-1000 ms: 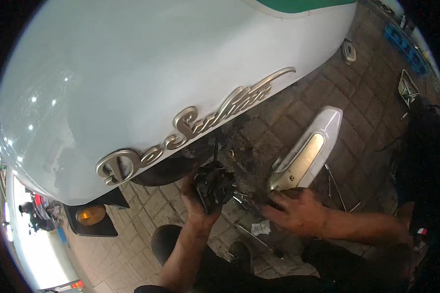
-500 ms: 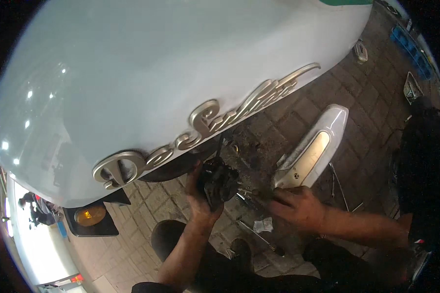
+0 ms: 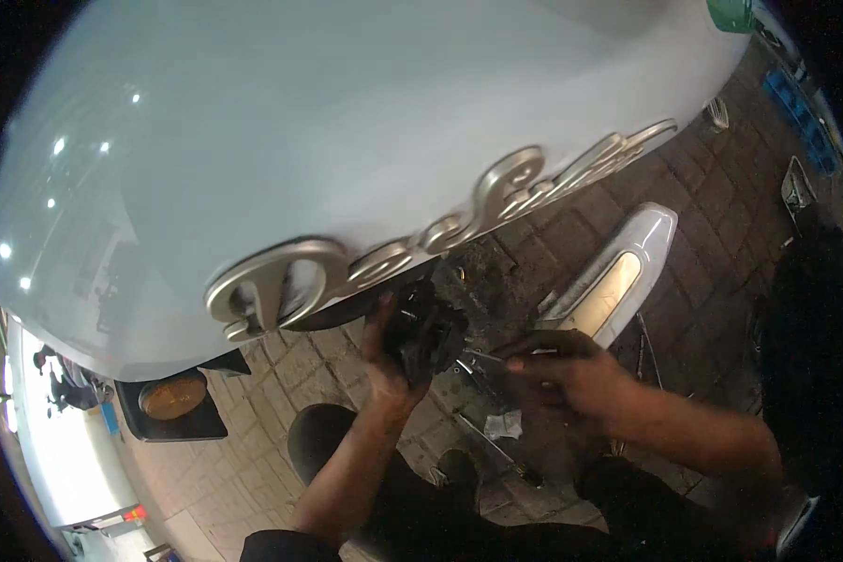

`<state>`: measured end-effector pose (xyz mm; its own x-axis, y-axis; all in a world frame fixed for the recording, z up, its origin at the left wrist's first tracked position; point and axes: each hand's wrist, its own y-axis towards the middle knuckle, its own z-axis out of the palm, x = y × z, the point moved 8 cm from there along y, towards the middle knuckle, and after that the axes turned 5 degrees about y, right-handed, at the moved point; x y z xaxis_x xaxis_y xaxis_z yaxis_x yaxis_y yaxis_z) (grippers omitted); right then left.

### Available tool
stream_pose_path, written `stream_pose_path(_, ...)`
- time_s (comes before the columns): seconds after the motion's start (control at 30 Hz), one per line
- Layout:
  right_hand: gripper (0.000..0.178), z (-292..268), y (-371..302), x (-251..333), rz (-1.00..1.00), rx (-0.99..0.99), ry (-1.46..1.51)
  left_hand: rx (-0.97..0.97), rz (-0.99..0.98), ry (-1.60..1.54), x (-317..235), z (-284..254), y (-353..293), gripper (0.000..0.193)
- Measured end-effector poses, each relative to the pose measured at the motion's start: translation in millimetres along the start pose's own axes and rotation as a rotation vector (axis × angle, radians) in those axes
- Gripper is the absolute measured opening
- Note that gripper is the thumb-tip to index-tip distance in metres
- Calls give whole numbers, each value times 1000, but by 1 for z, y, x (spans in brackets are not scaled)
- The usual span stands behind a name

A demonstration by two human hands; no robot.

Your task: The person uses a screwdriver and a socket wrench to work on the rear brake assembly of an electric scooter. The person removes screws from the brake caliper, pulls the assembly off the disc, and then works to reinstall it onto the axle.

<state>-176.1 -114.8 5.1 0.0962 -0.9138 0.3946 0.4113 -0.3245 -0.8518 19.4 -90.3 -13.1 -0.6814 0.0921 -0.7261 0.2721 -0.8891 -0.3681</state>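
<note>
Left hand gripping dark mechanical part, right hand at its side

Dark mechanical part (image 3: 428,330) sits just below the edge of the pale body panel (image 3: 365,122), above the paving (image 3: 698,201). Left hand (image 3: 391,373) is wrapped around its left and lower side. Right hand (image 3: 585,375) has curled fingers near the part's right side; a thin metal piece (image 3: 482,356) spans the gap. Blur: cannot tell if that hand grips it.

Handling, judged by looks: part is likely dense metal, fairly heavy, stiff, not fragile, maybe greasy so slippery. Best hold: full palm under the chunky body, thumb over the side. Thin piece looks rigid and light; pinch it at the outer end.

Nearby: loose trim panel (image 3: 658,234) right, small pale packet (image 3: 504,424) on the paving.
</note>
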Motion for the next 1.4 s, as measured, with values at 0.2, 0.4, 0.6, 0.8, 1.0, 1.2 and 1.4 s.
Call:
stream_pose_path(0.2, 26, -6, 31, 1, -309, 117, -389, -173, 1, -17, 3, -13, -9, 45)
stream_pose_path(0.4, 19, 0, 17, 8, -748, 146, -548, -216, 17, 47, 3, -18, -13, 50)
stream_pose_path(0.6, 18, -9, 16, 6, -835, -3, -586, -310, 350, 724, -8, -41, -16, 52)
stream_pose_path(0.8, 43, -6, 15, -4, -399, -53, -324, -196, 86, 93, 2, -27, -16, 50)
stream_pose_path(1.0, 56, 6, -10, 0, -1342, 282, -1346, -132, 37, 47, -2, -7, -17, 53)
stream_pose_path(1.2, 54, 7, -7, 12, -1274, 235, -1519, -257, 85, 35, 3, -12, -15, 54)
stream_pose_path(1.4, 53, -7, 47, -5, -367, 124, -458, -197, 69, 109, 3, -21, -13, 53)
